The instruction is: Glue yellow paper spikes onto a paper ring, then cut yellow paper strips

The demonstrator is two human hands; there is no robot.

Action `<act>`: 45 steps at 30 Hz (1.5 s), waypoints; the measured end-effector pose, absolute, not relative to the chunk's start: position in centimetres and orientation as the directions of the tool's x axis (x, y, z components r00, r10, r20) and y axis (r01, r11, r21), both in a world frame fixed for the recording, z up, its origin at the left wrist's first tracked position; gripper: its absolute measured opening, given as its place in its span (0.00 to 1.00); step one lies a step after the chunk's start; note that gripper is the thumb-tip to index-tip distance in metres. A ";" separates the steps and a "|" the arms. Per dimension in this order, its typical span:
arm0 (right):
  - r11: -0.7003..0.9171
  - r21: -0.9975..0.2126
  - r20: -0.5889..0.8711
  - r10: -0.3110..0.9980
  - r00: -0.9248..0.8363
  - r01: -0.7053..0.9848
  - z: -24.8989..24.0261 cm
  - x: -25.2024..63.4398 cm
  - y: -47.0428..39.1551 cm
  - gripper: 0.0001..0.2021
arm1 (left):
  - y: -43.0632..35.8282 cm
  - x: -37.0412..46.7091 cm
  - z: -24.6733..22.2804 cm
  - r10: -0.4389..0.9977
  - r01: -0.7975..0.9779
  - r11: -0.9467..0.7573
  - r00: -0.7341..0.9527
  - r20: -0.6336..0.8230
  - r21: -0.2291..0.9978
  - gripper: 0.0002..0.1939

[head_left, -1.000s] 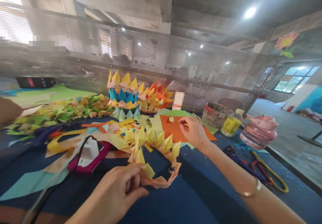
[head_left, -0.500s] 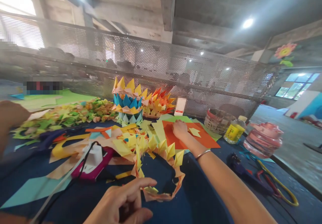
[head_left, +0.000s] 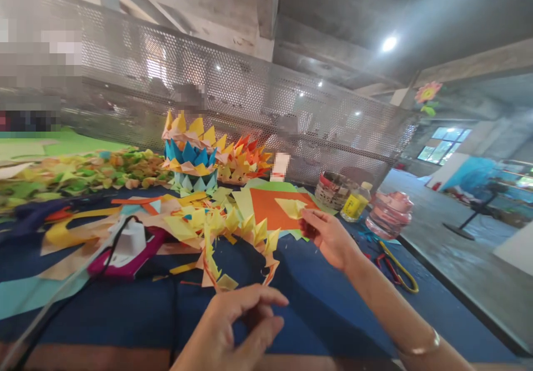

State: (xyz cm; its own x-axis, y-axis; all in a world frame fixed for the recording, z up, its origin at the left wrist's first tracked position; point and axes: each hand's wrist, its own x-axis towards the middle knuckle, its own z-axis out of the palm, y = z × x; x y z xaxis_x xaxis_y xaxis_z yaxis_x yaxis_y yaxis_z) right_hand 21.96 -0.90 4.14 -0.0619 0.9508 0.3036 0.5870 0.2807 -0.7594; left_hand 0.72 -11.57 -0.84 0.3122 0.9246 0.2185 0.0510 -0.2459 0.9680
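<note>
My right hand [head_left: 333,237] pinches a small folded piece of pale yellow paper [head_left: 289,207], held over the orange sheet. My left hand [head_left: 239,326] is nearest to me, index finger stretched out and thumb apart, with nothing visible between them. Just beyond it lies a ring-shaped paper crown [head_left: 271,240] with yellow points and a peach band. Part of the ring's near side is hidden behind my left hand. The orange paper [head_left: 261,207] rests on green and pale yellow sheets behind the crown.
Stacked paper crowns [head_left: 194,154] stand at the back, beside a heap of folded paper pieces [head_left: 95,174]. At left are a magenta power strip [head_left: 112,260] and paper strips. A basket [head_left: 331,189], yellow-labelled bottle [head_left: 356,204], pink jug [head_left: 389,215] and yellow-handled tool [head_left: 402,274] sit at right.
My right hand has come back from the orange sheet toward me, with the folded yellow paper now in its fingers. My left hand has shifted right in view. The camera has turned right.
</note>
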 end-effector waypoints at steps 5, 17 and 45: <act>0.352 -0.770 0.390 0.920 -0.045 0.533 2.9 21.9 -7.5 0.16 | -9.5 3.4 -0.8 0.909 -0.169 -0.091 0.388 0.151 0.981 0.16; 0.600 0.421 0.649 0.324 -0.688 0.680 0.8 24.3 -12.8 0.17 | -9.4 5.3 -1.2 0.886 -0.465 0.222 0.464 0.022 0.857 0.15; -0.230 0.101 0.248 0.948 0.199 0.968 -0.6 37.1 -5.3 0.24 | -8.4 5.9 -2.1 0.937 -0.249 0.083 0.350 0.010 0.965 0.12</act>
State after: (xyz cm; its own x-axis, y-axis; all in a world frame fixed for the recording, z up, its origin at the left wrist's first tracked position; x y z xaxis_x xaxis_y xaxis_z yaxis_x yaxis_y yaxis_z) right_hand 37.15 -5.27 -0.62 0.1994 0.9481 0.2478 0.9680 -0.2299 0.1009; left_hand 5.94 -8.42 -2.09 0.3500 0.9367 0.0096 -0.2487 0.0831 0.9650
